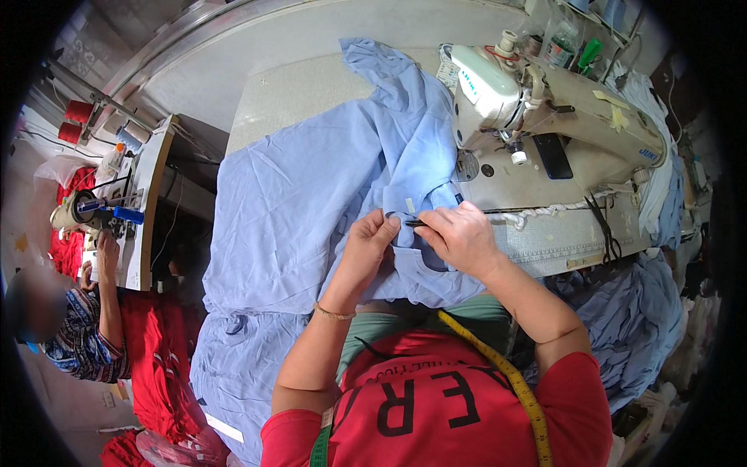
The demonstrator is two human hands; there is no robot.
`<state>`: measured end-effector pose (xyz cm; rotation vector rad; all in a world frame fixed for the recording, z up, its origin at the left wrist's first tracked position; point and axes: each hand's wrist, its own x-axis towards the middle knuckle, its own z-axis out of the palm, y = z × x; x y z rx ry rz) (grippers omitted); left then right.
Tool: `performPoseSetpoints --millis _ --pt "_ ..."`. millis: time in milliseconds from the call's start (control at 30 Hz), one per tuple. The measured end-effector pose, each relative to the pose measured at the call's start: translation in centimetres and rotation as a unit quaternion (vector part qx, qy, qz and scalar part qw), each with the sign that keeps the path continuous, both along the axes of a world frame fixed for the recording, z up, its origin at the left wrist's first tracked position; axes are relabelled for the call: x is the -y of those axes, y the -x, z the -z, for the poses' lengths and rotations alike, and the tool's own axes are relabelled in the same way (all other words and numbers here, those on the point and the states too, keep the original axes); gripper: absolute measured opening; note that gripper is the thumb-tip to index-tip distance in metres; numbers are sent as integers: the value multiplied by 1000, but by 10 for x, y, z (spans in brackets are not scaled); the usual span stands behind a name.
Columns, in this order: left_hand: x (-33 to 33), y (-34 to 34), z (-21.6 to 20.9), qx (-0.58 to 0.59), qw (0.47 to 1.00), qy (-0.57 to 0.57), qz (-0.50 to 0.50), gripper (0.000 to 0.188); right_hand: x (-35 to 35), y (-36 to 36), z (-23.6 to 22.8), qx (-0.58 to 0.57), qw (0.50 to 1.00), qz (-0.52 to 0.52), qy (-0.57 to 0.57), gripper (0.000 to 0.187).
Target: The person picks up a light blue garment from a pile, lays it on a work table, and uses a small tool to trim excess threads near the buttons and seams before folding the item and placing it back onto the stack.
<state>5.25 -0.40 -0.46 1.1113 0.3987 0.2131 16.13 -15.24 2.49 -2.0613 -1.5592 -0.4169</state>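
Observation:
A light blue garment lies spread over the sewing table, its near part hanging down over my lap. My left hand is closed on a bit of its cloth, thumb and fingers pinched together. My right hand grips a small dark pointed tool, whose tip is close to my left fingertips. Most of the tool is hidden in the fist, so its exact kind does not show. A small pale label sits on the cloth just above the hands.
Right of the garment stands a sewing machine, with a dark phone on its bed. Black scissors lie at the table's right. A yellow tape measure hangs over me. At left, another person works at a second machine.

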Motion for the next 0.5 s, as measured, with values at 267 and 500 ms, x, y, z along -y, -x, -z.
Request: performPoseSetpoints --millis 267,500 --pt "-11 4 10 1 999 16 45 13 1 0 3 -120 993 -7 12 18" --pt "-3 0 2 1 1000 7 26 23 -1 1 3 19 1000 -3 -19 17"
